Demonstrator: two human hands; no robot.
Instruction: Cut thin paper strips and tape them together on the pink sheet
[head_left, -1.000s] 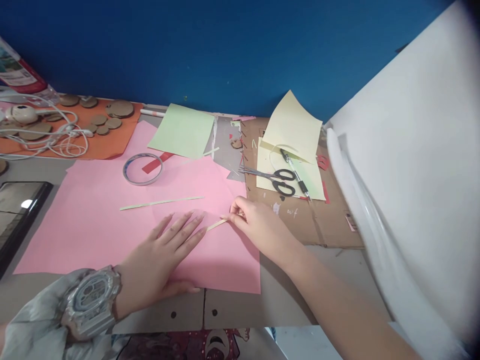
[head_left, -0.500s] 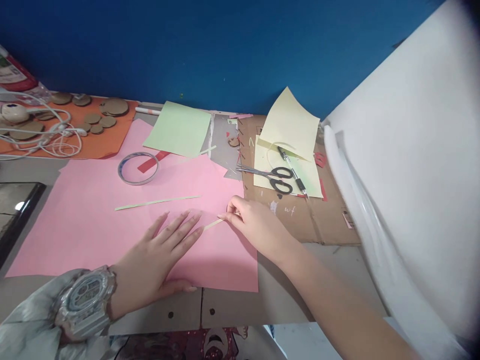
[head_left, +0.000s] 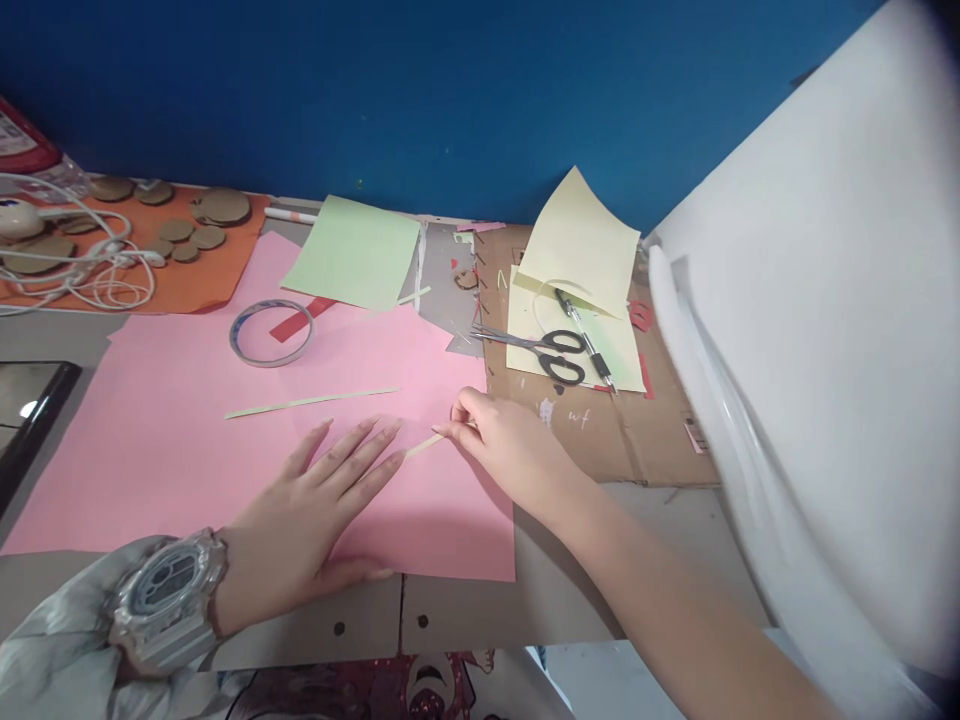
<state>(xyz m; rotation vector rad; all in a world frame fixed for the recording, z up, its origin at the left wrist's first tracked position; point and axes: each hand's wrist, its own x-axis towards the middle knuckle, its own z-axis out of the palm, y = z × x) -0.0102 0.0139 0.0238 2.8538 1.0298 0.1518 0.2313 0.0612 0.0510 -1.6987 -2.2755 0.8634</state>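
Note:
My left hand lies flat on a large pink sheet of paper, fingers spread, with a watch on the wrist. A narrow pale paper strip runs from beside its index fingertip to my right hand. There the thumb and fingers pinch the strip's far end, partly hiding it. Above the left hand, a thin light-green paper strip rests on the pink sheet. A roll of tape lies flat farther back, with a red paper strip passing through its ring.
Scissors and a pen lie on pale yellow paper over cardboard. Green paper is at the back. Cardboard discs and white earphones rest on orange paper. A white panel stands right.
The view has shifted slightly. Both hands keep nearly the same places, the left flat and the right pinching the paper strip.

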